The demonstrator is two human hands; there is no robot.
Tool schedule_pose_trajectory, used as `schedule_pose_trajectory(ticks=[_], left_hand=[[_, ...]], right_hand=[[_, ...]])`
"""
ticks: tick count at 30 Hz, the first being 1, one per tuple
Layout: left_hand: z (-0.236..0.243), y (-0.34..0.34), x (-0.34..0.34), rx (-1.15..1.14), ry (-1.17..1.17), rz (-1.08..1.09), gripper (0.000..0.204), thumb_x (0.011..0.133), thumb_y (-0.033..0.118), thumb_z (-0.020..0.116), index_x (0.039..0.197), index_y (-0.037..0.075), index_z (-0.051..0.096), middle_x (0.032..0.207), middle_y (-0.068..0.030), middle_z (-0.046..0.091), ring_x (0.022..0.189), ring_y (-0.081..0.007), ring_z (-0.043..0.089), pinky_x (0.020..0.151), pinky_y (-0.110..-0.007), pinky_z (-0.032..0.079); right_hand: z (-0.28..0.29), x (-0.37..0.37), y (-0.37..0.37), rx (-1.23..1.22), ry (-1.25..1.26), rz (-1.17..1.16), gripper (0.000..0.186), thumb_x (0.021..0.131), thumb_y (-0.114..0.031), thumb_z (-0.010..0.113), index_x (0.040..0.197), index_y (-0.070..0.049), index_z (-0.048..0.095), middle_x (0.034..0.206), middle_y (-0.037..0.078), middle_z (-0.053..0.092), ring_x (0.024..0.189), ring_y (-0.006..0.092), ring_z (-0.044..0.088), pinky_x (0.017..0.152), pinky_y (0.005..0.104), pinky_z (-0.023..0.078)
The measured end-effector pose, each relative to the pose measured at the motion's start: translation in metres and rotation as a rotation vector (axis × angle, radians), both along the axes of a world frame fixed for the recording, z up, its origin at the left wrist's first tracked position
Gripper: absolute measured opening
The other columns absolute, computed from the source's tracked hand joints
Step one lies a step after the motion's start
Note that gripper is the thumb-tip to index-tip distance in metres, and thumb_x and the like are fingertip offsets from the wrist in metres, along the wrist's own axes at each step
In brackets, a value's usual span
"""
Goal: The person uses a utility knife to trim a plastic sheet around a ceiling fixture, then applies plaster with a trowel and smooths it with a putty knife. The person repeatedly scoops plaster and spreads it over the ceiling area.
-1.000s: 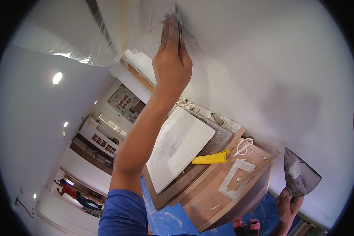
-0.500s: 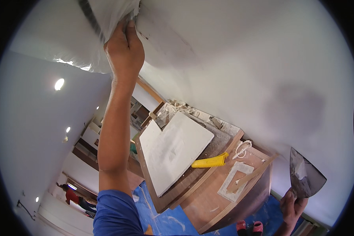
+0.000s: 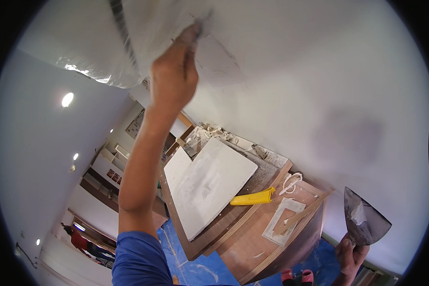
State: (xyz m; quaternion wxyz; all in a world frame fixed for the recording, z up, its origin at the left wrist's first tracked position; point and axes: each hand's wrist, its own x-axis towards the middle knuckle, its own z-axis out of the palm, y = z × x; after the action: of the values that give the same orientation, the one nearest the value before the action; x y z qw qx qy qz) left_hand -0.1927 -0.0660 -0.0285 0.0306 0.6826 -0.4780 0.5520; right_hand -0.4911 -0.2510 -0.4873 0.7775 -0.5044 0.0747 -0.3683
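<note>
My left hand [image 3: 174, 71] is raised high at the white wall [image 3: 271, 71], fingers pinched together. A small greyish thing shows at its fingertips, too blurred to name, against a stretch with thin dark marks. Clear plastic sheeting [image 3: 93, 52] hangs just left of that hand. Low on the right, my right hand [image 3: 352, 255] is closed around a wide putty knife [image 3: 374, 221]. Its blade points up and carries a smear of white putty [image 3: 359, 215]. The putty knife's handle is mostly hidden by the fingers.
Below stands a wooden cabinet [image 3: 240, 252] bearing a white board [image 3: 214, 186], a yellow utility knife [image 3: 252, 196], a white rectangular frame [image 3: 270, 234] and scraps [image 3: 209, 128]. Blue sheeting [image 3: 195, 264] covers the floor, where pink footwear [image 3: 298, 276] shows. Another person [image 3: 83, 243] is far left.
My left hand has moved right along the wall, away from the plastic sheeting. My right hand and the putty knife have shifted slightly left and down in view.
</note>
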Motion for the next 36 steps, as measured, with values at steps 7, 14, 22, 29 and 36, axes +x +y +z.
schedule_pose_trajectory(ticks=[7, 14, 22, 29, 36], left_hand=[[-0.005, 0.019, 0.002, -0.043, -0.003, -0.067, 0.033, 0.096, 0.002, 0.060, 0.127, 0.007, 0.071, 0.112, -0.0201, 0.074, 0.095, -0.0317, 0.076, 0.083, -0.036, 0.059], [0.039, 0.015, 0.020, -0.200, -0.111, -0.080, 0.028, 0.103, 0.016, 0.060, 0.121, -0.002, 0.072, 0.086, -0.0203, 0.074, 0.074, -0.0284, 0.072, 0.074, -0.036, 0.056], [0.047, 0.006, 0.022, -0.206, 0.049, -0.034, 0.027, 0.102, 0.017, 0.061, 0.122, 0.002, 0.073, 0.092, -0.0193, 0.076, 0.081, -0.0309, 0.073, 0.079, -0.039, 0.056], [-0.006, 0.005, 0.023, -0.027, 0.029, -0.127, 0.039, 0.097, 0.002, 0.059, 0.135, 0.008, 0.065, 0.124, -0.0202, 0.071, 0.113, -0.0366, 0.070, 0.095, -0.041, 0.058], [-0.058, 0.028, 0.022, 0.144, 0.017, -0.035, 0.065, 0.079, -0.010, 0.059, 0.142, 0.007, 0.056, 0.141, -0.0190, 0.062, 0.126, -0.0402, 0.062, 0.098, -0.046, 0.058]], right_hand=[[0.007, -0.004, 0.010, 0.001, -0.031, -0.035, 0.038, 0.100, -0.008, 0.059, 0.134, 0.005, 0.048, 0.075, 0.006, 0.058, 0.053, 0.0105, 0.049, 0.048, 0.0241, 0.040], [0.004, -0.006, 0.015, 0.024, 0.002, 0.009, 0.037, 0.101, -0.008, 0.059, 0.133, 0.005, 0.049, 0.076, 0.006, 0.058, 0.052, 0.0098, 0.049, 0.047, 0.0233, 0.039], [0.002, -0.003, 0.018, 0.076, -0.041, -0.030, 0.036, 0.099, -0.006, 0.061, 0.133, 0.002, 0.049, 0.082, 0.005, 0.060, 0.055, 0.0100, 0.051, 0.048, 0.0237, 0.042], [0.015, -0.005, 0.015, 0.031, -0.011, 0.012, 0.035, 0.098, -0.003, 0.058, 0.131, 0.003, 0.050, 0.081, 0.006, 0.059, 0.054, 0.0104, 0.051, 0.048, 0.0237, 0.041], [0.035, -0.014, 0.020, -0.092, 0.039, 0.074, 0.035, 0.099, -0.002, 0.055, 0.133, 0.003, 0.050, 0.078, 0.007, 0.058, 0.052, 0.0100, 0.049, 0.045, 0.0237, 0.038]])
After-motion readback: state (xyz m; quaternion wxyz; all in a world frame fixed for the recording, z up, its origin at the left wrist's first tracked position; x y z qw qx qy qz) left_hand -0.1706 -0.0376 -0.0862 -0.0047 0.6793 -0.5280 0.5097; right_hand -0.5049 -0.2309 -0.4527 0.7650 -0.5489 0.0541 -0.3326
